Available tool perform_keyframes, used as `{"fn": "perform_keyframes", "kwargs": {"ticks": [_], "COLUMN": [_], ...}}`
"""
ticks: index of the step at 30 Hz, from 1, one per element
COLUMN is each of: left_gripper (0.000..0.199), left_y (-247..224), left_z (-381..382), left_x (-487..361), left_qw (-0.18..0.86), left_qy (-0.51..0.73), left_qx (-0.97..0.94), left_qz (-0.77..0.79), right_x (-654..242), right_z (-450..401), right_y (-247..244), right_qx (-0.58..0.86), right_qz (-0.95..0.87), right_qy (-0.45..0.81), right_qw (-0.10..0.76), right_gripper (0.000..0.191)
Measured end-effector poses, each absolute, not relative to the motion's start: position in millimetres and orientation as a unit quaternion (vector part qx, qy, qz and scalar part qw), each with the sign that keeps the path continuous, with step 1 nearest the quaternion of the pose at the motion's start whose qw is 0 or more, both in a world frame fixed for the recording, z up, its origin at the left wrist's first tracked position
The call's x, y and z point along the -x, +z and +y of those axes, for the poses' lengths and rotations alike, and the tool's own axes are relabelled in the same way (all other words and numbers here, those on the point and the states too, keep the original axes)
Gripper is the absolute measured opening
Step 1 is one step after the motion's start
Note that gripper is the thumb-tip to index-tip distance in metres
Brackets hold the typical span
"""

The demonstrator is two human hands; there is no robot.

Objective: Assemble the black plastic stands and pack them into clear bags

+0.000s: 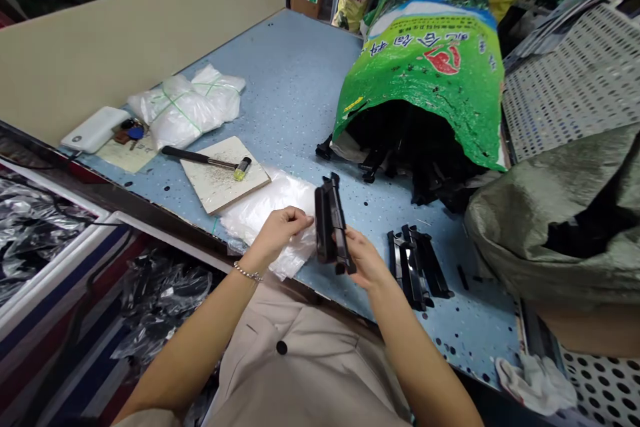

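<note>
So rn the right hand (366, 259) is holding a pair of long black plastic parts (325, 227) up over the front edge of a speckled blue counter (290, 80); fingers are clamping on them from the right side. The left hand (277, 230), w/ a beaded silver-coloured bracelet (249, 271) on the wrist, is hovering just beside those parts, above some flat translucent plastic bags (260, 203). Its fingers are curling in, thumb near index, but can't tell if they're pinching any film or nothing tbh.

To the right, a small group of loose black plastic pieces (415, 267) is lying side by side on the counter. Behind that, a big glossy green printed sack (425, 73) is lying w/ its mouth facing the person, and more black parts are spilling out onto the surface. Far right, a dull grey-green woven sack (530, 240) is slumping, also w/ smth black in it, and a whitish cloth glove (537, 383) is resting near the corner.

Left side: a black-handled hammer w/ a yellowish tip (200, 157) is lying across a square off-white board (225, 190), whose edge is touching the bags. Behind, cloudy plastic bundles tied w/ green string (175, 110) are sitting btwn the board and the beige partition (150, 33), w/ a white rounded box-shaped device (94, 129) beside them.
</note>
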State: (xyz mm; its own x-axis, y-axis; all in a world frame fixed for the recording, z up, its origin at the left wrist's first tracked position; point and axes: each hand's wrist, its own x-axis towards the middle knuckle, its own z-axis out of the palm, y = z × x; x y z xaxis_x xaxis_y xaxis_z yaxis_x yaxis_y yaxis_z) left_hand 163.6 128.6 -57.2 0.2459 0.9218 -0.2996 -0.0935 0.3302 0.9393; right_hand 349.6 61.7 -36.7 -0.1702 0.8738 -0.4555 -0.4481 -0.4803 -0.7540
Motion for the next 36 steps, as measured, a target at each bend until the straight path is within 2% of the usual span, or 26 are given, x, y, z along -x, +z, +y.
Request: {"fn": "perform_keyframes", "kwargs": {"ticks": [4,6,9,11,14,19,22,25,27,30,33,36], "left_gripper": [0.022,0.021,0.014,0.007,0.032,0.049,0.053,0.038,0.036,0.046,0.059,0.067], "left_y": [-56,-54,-53,-54,-56,-52,-49,-49,-51,-53,-51,-48], "left_z": [128,128,124,119,114,110,107,105,105,106,102,87], "left_x": [-157,-147,-134,-131,-136,-144,-142,-141,-146,-160,-174,-181], "left_qw": [0.694,0.673,0.517,0.377,0.263,0.291,0.327,0.349,0.347,0.347,0.313,0.252], "left_qy": [0.409,0.454,0.510,0.467,0.354,0.344,0.337,0.339,0.346,0.360,0.358,0.354], "left_qx": [-0.370,-0.346,-0.449,-0.598,-0.743,-0.747,-0.732,-0.708,-0.713,-0.739,-0.785,-0.836], "left_qz": [0.462,0.471,0.521,0.531,0.503,0.489,0.494,0.512,0.502,0.452,0.396,0.335], "right_x": [-327,-329,-341,-348,-351,-345,-355,-375,-385,-383,-372,-366], "right_z": [88,91,83,72,51,24,18,9,-1,-18,-24,-14], "right_y": [-43,-47,-49,-46,-37,-34,-35,-26,-15,-6,-13,-26], "right_qx": [0.429,0.436,0.454,0.464,0.453,0.379,0.378,0.410,0.421,0.421,0.409,0.423], "right_qz": [-0.187,-0.162,-0.150,-0.156,-0.160,-0.107,-0.101,-0.120,-0.129,-0.129,-0.098,-0.097], "right_qy": [0.743,0.740,0.728,0.720,0.737,0.852,0.846,0.809,0.821,0.849,0.850,0.810], "right_qw": [0.479,0.486,0.492,0.493,0.475,0.345,0.363,0.403,0.364,0.294,0.316,0.393], "right_gripper": [0.028,0.030,0.029,0.027,0.026,0.033,0.035,0.039,0.039,0.040,0.039,0.042]}}
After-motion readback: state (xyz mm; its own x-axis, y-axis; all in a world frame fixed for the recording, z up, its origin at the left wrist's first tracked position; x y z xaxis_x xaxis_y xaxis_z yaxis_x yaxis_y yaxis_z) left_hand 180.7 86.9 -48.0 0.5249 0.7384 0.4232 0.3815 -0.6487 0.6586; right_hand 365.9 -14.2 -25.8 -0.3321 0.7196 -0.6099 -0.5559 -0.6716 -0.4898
